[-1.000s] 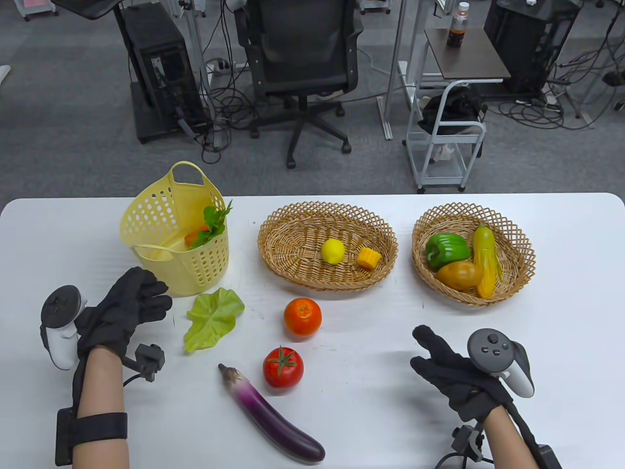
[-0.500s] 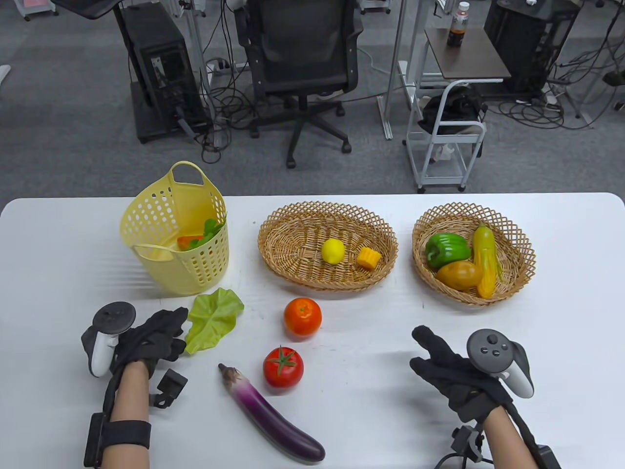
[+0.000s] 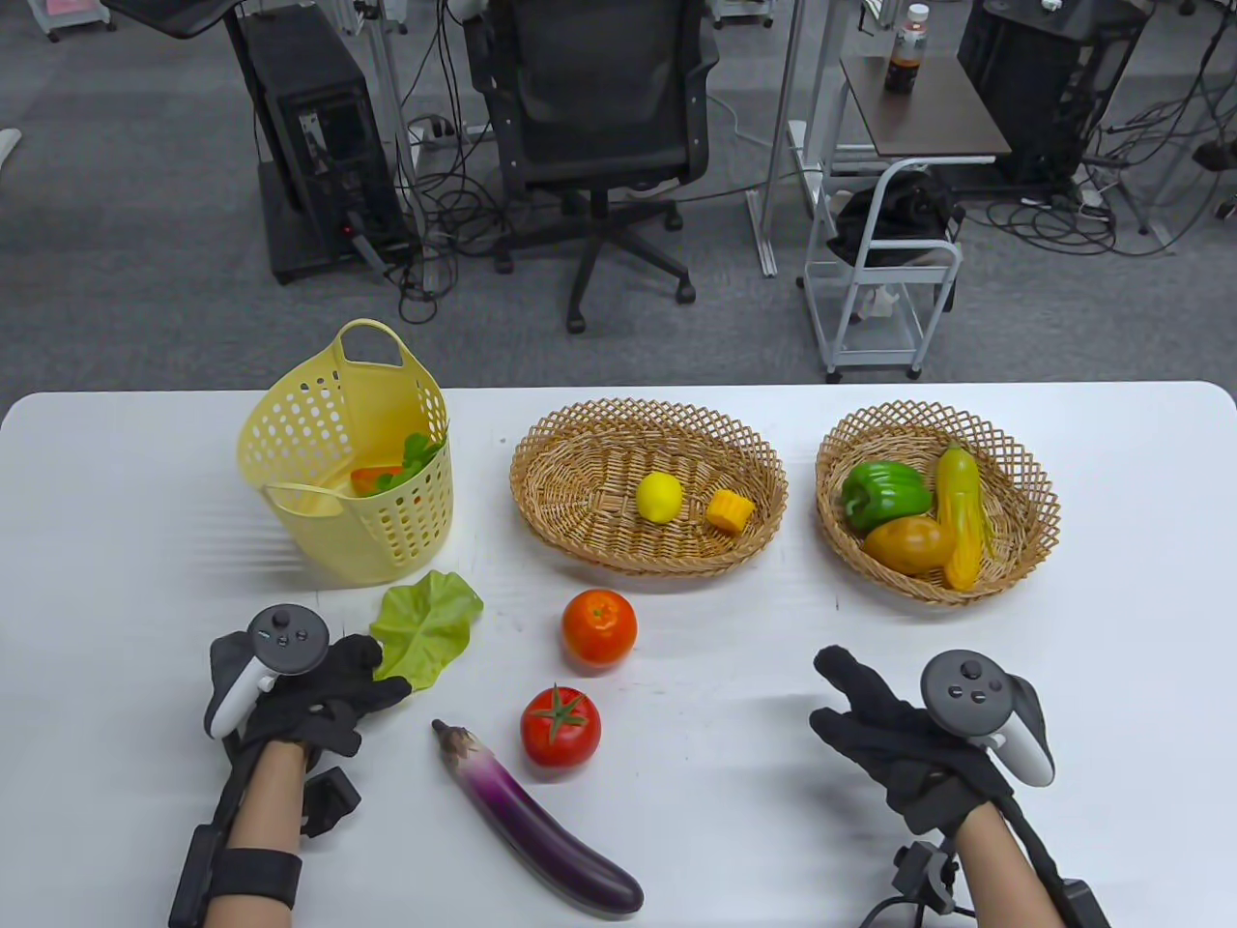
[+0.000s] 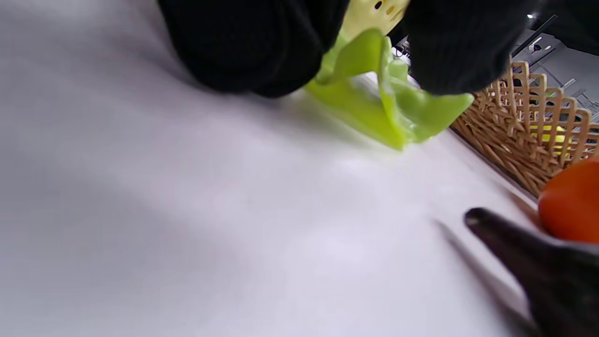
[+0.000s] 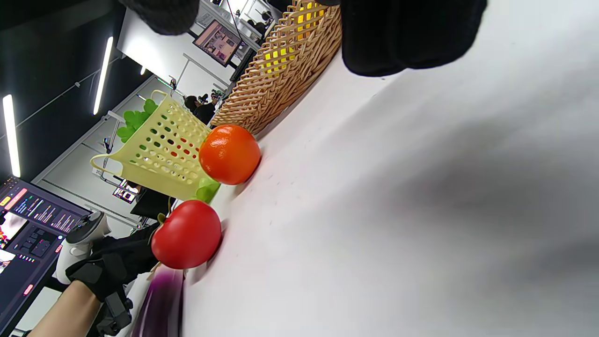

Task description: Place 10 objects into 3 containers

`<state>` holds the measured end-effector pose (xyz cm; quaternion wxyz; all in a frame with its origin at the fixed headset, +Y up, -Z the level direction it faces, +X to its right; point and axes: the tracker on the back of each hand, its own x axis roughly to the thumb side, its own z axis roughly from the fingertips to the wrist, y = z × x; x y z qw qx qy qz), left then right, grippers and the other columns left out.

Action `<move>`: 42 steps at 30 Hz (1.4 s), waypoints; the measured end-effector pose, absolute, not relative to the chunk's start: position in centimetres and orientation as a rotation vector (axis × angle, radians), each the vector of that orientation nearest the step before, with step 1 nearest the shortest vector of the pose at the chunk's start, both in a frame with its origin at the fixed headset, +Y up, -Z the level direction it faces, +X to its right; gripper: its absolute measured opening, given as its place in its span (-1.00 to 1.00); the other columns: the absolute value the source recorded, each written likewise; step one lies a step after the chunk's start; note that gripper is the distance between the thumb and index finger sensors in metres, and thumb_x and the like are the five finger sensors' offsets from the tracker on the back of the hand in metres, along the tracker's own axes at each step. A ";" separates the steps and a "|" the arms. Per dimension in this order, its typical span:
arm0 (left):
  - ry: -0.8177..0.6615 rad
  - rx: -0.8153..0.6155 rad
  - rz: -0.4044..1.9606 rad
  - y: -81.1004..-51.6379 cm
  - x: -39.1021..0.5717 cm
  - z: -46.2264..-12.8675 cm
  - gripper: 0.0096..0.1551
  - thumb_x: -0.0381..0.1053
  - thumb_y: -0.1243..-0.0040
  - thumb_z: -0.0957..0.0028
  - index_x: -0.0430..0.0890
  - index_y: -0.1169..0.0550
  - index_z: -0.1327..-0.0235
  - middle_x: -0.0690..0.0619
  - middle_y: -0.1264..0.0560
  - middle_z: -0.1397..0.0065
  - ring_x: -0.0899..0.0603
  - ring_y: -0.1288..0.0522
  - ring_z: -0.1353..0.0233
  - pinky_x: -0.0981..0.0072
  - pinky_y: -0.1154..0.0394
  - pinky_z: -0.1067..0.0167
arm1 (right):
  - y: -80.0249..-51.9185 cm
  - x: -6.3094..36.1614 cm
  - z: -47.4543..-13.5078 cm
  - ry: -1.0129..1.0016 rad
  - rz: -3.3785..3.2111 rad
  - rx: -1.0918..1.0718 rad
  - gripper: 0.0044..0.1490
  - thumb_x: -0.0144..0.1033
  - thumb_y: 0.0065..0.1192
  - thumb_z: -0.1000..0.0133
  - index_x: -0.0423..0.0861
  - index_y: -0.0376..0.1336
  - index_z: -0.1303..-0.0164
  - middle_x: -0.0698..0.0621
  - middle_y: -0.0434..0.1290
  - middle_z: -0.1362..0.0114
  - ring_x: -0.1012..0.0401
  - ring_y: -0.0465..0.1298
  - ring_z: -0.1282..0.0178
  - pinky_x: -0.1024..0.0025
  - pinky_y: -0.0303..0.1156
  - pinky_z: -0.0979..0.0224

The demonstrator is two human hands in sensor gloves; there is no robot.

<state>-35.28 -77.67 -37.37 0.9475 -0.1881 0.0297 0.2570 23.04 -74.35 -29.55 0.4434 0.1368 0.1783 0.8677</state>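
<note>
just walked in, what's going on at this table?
A person in sensor gloves is sorting toy produce into three baskets. The left hand touches the near end of the lettuce leaf, whose edge curls up between the fingers in the left wrist view. The right hand rests idle on the table. The orange, tomato and eggplant lie loose on the table.

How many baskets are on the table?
3. The yellow plastic basket stands at the left, the oval wicker basket in the middle, and the round wicker basket at the right. None looks hidden.
</note>
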 end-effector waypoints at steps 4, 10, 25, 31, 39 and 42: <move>0.141 -0.257 0.487 -77.8 -35.5 -37.3 -0.46 0.13 -0.40 -0.05 0.06 -0.51 -0.27 0.03 -0.55 -0.24 0.15 -0.66 0.04 0.47 -0.64 0.13 | -74.4 23.0 -29.5 0.449 2.151 0.334 -0.06 0.07 -0.09 -0.34 -0.09 -0.37 -0.68 -0.34 -0.26 -0.73 -0.30 0.28 -0.46 -0.14 0.33 -0.41; 0.175 -0.244 0.469 -77.8 -35.5 -37.4 -0.60 0.09 -0.37 -0.11 0.09 -0.56 -0.19 0.08 -0.59 -0.16 0.17 -0.68 0.09 0.48 -0.66 0.18 | -74.4 23.0 -29.5 0.456 2.149 0.332 -0.06 0.07 -0.09 -0.34 -0.09 -0.37 -0.68 -0.34 -0.26 -0.74 -0.30 0.27 -0.47 -0.14 0.33 -0.41; 0.179 -0.117 0.602 -76.2 -36.7 -35.4 -0.64 0.06 -0.39 -0.09 0.04 -0.61 -0.11 0.04 -0.64 -0.11 0.10 -0.73 0.11 0.41 -0.69 0.22 | -74.3 23.0 -29.6 0.452 2.141 0.345 -0.07 0.07 -0.10 -0.34 -0.09 -0.37 -0.68 -0.34 -0.25 -0.74 -0.30 0.28 -0.47 -0.14 0.33 -0.41; 0.060 -0.010 0.716 -71.7 -37.4 -34.2 -0.64 0.06 -0.39 -0.09 0.06 -0.60 -0.12 0.06 -0.64 -0.13 0.08 -0.74 0.09 0.38 -0.69 0.20 | -74.4 22.9 -29.6 0.453 2.150 0.348 -0.03 0.06 -0.06 -0.33 -0.13 -0.37 -0.68 -0.34 -0.25 -0.73 -0.29 0.28 -0.46 -0.13 0.34 -0.40; 0.075 0.220 0.892 -63.9 -38.1 -35.0 -0.64 0.09 -0.35 -0.14 0.07 -0.58 -0.16 0.08 -0.63 -0.14 0.11 -0.73 0.07 0.41 -0.69 0.19 | -74.4 22.9 -29.6 0.453 2.150 0.348 -0.02 0.06 -0.05 -0.33 -0.13 -0.37 -0.68 -0.34 -0.24 -0.73 -0.30 0.29 -0.46 -0.13 0.34 -0.40; 0.149 0.259 0.904 -61.9 -38.3 -36.0 -0.63 0.11 -0.32 -0.17 0.07 -0.56 -0.19 0.09 -0.62 -0.16 0.13 -0.73 0.06 0.45 -0.69 0.17 | -74.4 22.9 -29.6 0.448 2.151 0.346 -0.02 0.06 -0.05 -0.33 -0.14 -0.37 -0.67 -0.35 -0.24 -0.73 -0.30 0.29 -0.45 -0.14 0.34 -0.40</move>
